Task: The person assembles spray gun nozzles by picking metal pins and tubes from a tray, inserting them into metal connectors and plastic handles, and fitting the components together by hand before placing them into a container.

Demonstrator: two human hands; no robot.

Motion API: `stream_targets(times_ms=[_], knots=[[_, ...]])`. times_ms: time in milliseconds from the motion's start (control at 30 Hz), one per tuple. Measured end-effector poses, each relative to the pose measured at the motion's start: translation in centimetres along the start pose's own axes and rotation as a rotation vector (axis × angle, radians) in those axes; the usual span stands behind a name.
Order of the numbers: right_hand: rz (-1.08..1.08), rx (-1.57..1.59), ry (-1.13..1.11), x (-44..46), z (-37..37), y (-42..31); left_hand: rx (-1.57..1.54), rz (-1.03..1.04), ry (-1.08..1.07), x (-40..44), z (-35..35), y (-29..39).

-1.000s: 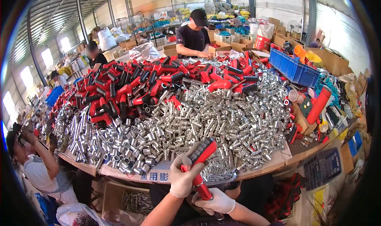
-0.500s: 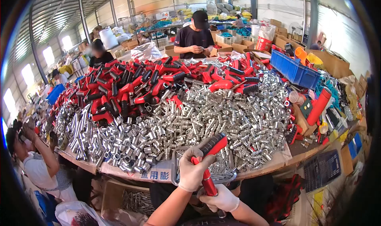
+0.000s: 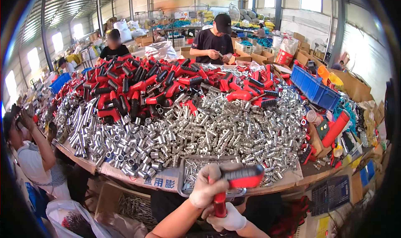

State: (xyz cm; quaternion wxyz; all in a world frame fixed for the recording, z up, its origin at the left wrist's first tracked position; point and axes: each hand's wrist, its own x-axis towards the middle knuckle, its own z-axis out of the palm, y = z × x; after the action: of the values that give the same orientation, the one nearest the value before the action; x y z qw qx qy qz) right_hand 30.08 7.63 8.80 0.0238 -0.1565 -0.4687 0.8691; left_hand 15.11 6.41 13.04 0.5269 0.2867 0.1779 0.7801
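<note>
Your gloved left hand [image 3: 208,188] has its grip closed around the neck of a red-and-black pistol-handled tool [image 3: 244,177], near where the handle meets the red barrel. Your gloved right hand [image 3: 229,218] is clamped around the barrel's lower part. The tool is in front of you, at the near edge of the bench [image 3: 167,173], its handle pointing right and its barrel downward. For good control, steady the handle with your left hand and hold the barrel in line with your right. Leave room between the handle and the metal tray [image 3: 181,180] of small parts just behind; a knock could spill them.
</note>
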Motion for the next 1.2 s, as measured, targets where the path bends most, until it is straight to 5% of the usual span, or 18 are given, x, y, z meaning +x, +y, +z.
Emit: stream_targets(times_ms=[133,300,533,633,700,800,900,1000,1100,1200], knots=[[-0.269,-0.779,0.655,2.8,-2.4,2.8,0.584,0.177,0.243,1.5,-0.2,-1.4],[-0.432,-0.985,0.835,3.9,-3.1,2.7,0.715,0.253,0.461,2.9,-3.7,-5.2],[-0.258,-0.942,0.912,3.4,-2.4,1.9,0.586,0.184,0.528,3.2,-3.4,-4.7],[-0.383,-1.008,0.776,3.0,-3.2,1.7,0.467,0.067,0.469,3.2,-3.0,-4.0],[0.08,-0.259,0.37,1.8,-2.9,0.2,0.351,-0.013,0.415,3.4,-2.3,-3.1],[0.075,0.192,0.067,0.8,-2.6,0.1,0.078,-0.114,0.23,2.9,-2.9,-2.4],[0.047,0.223,-0.061,0.9,-3.3,1.4,-0.27,-0.139,-0.046,2.3,-2.8,-2.6],[0.018,0.268,-0.171,0.8,-3.4,1.7,-0.298,-0.132,-0.171,2.2,-3.1,-2.9],[-0.03,0.398,-0.21,0.7,-3.9,1.7,-0.242,-0.302,-0.069,1.8,-2.5,-2.9],[-0.014,0.483,-0.287,0.5,-6.0,1.8,-0.006,-0.524,-0.182,0.5,-2.2,-3.0]])
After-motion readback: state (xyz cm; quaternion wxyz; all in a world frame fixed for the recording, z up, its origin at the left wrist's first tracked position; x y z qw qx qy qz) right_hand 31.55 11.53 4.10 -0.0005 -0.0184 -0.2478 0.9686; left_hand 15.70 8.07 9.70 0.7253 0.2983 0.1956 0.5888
